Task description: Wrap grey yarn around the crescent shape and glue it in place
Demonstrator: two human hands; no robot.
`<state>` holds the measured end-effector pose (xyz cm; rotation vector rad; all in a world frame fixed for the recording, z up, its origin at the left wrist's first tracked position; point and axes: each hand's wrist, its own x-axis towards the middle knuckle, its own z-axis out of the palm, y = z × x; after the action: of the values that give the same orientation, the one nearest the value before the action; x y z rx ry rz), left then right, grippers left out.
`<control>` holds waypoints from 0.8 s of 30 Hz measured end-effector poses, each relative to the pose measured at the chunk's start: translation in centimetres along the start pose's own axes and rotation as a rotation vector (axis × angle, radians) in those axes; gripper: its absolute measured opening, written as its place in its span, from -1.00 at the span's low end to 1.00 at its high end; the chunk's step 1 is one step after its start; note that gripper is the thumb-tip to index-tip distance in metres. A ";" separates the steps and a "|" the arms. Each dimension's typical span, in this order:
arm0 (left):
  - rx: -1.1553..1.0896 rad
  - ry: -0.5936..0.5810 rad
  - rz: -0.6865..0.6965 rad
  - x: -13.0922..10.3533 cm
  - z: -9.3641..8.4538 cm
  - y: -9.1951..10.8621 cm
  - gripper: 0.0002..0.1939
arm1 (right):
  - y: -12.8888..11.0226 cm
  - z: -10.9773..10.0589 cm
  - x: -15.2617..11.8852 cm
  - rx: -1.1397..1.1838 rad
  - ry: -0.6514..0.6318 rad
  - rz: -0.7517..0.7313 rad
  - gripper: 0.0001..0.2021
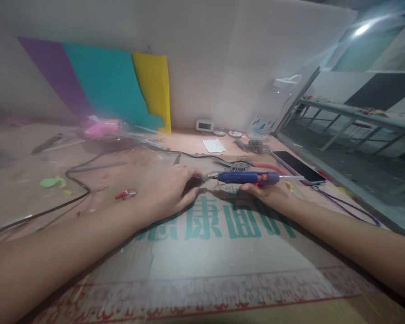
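Observation:
A blue glue gun (236, 177) lies level above the table sheet, its tip pointing left and a clear glue stick (292, 177) jutting from its back end. My right hand (268, 192) is closed around its handle side, the fingers mostly hidden. The fingers and thumb of my left hand (182, 186) are curled together around a small grey piece (204, 179) at the gun's tip. That piece is too small and blurred to name. Green printed characters (202, 217) show on the sheet below both hands.
A phone (299, 167) with a purple cord lies at right, near the table edge. Behind stand a clear bottle (270, 108) and a small white clock (204, 125), with grey yarn (253, 146) nearby. A black cable (77, 195) and a pink bagged item (101, 128) are at left.

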<state>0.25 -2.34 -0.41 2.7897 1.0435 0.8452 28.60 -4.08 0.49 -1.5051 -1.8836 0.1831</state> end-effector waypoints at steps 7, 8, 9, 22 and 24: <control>-0.011 -0.003 -0.002 0.1 0.1 -0.1 -0.75 | 0.0 0.0 0.1 0.026 -0.062 0.016 -0.77; -0.010 -0.003 -0.002 0.1 0.1 -0.1 -0.75 | -0.1 0.0 0.1 0.035 -0.067 0.010 -0.77; -0.009 -0.003 -0.002 0.1 0.1 -0.1 -0.75 | -0.1 0.0 0.2 0.047 -0.070 0.003 -0.76; -0.006 -0.004 -0.005 0.0 0.0 0.0 -0.74 | -0.2 0.0 0.2 0.054 -0.094 0.010 -0.74; -0.007 -0.005 -0.007 0.0 0.0 0.0 -0.74 | 0.0 0.1 0.1 0.058 -0.089 -0.003 -0.73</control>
<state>0.25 -2.37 -0.39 2.7796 1.0469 0.8384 28.53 -3.94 0.51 -1.4772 -1.9328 0.3052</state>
